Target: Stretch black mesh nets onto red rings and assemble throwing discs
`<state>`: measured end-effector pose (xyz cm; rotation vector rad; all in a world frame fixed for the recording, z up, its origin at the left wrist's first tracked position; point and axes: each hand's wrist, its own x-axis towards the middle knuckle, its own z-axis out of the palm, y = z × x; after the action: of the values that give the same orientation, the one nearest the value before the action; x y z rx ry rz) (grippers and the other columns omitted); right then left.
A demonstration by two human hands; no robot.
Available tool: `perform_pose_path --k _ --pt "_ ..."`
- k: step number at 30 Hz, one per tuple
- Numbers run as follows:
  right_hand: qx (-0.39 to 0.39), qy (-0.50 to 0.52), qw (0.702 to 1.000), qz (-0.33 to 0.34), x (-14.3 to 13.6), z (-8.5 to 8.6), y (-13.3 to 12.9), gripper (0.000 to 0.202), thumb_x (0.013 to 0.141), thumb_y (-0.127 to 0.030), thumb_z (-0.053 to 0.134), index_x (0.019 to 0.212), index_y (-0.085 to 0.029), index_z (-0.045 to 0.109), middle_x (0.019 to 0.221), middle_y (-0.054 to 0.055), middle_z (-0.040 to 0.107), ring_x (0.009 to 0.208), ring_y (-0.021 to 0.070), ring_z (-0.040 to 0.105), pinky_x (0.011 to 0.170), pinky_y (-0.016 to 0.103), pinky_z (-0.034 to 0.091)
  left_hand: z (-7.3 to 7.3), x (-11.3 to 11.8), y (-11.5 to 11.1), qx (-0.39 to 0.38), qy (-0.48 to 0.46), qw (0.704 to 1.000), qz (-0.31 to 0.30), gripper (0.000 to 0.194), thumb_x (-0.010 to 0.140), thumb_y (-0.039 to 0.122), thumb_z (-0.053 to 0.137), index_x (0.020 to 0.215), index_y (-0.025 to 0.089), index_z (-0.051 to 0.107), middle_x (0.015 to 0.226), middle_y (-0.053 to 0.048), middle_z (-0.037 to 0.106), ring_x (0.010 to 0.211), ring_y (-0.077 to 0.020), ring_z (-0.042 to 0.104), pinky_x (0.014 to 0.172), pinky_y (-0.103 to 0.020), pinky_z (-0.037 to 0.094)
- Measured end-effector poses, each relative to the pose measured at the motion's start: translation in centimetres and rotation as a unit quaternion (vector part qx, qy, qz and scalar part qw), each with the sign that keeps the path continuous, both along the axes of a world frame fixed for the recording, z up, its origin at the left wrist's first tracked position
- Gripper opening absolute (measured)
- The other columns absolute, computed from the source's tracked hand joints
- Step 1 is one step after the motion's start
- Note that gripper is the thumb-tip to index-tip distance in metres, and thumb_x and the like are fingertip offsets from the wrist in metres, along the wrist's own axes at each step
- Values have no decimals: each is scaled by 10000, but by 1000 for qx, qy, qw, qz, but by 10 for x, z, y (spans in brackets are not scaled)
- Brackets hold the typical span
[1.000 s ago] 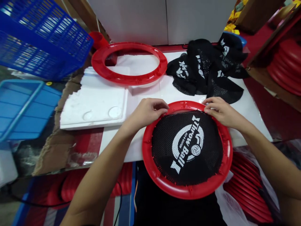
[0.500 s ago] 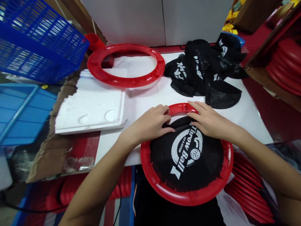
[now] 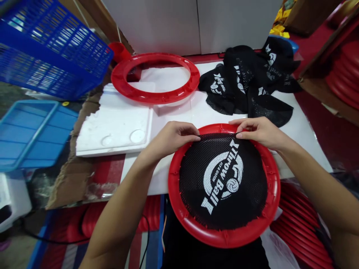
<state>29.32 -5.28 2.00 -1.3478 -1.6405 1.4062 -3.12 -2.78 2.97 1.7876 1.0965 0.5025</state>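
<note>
A red plastic ring point(image 3: 225, 239) lies at the near edge of the white work surface, partly over the person's lap. Black mesh with a white "Throw Ball" print point(image 3: 249, 194) spans its opening. My left hand point(image 3: 179, 138) pinches the mesh's far edge at the ring's upper left. At the upper right, my right hand point(image 3: 258, 132) pinches the same edge, its index finger resting over the rim. Between the two hands the mesh edge runs nearly straight, just inside the ring's far rim.
Another red ring point(image 3: 157, 98) rests on white foam point(image 3: 112, 127) at the back left. Black mesh pieces point(image 3: 244, 82) are heaped at the back right. Blue baskets point(image 3: 36, 134) stand left, and stacked red rings point(image 3: 300, 224) lie below right.
Both hands have shifted from gripping around the far rim to pinching the mesh edge. That edge now reaches closer to the far rim and looks straighter. The camera view has shifted slightly.
</note>
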Motion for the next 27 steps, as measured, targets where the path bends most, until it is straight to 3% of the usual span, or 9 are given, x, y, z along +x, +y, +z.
perform_pose_path --k 8,13,18,22,27 --pt "74 -78 994 30 1 4 8 199 907 -388 729 834 -213 788 1346 78 765 1130 301 737 1006 488 573 -2 1 1 35 -12 999 27 187 861 358 792 857 171 786 848 -56 791 795 -185 695 762 -310 544" --pt "155 -148 974 73 3 0 11 185 958 -321 661 843 -232 776 1329 40 770 1154 286 730 1027 469 573 -2 1 5 16 -27 999 32 203 846 359 802 870 159 783 858 -67 794 795 -187 707 754 -309 561" --pt "283 -275 915 80 -9 0 -3 292 1005 -151 494 920 -193 771 1329 123 751 1223 317 701 1114 521 549 -1 6 -1 66 18 997 40 136 887 294 747 902 171 804 903 -59 816 821 -191 725 795 -316 559" --pt "355 -351 863 83 -20 6 -25 284 1006 -116 492 1067 -155 766 1487 189 649 1325 378 620 1095 595 546 1 9 -10 130 72 987 58 122 911 237 706 925 199 821 918 -38 828 839 -197 739 818 -324 555" --pt "363 -374 844 125 -39 2 -36 312 1020 -156 529 1256 -172 733 1616 201 526 1463 405 481 1143 638 486 2 6 -11 223 112 968 21 182 953 206 641 969 230 821 917 -33 813 897 -226 694 894 -388 547"
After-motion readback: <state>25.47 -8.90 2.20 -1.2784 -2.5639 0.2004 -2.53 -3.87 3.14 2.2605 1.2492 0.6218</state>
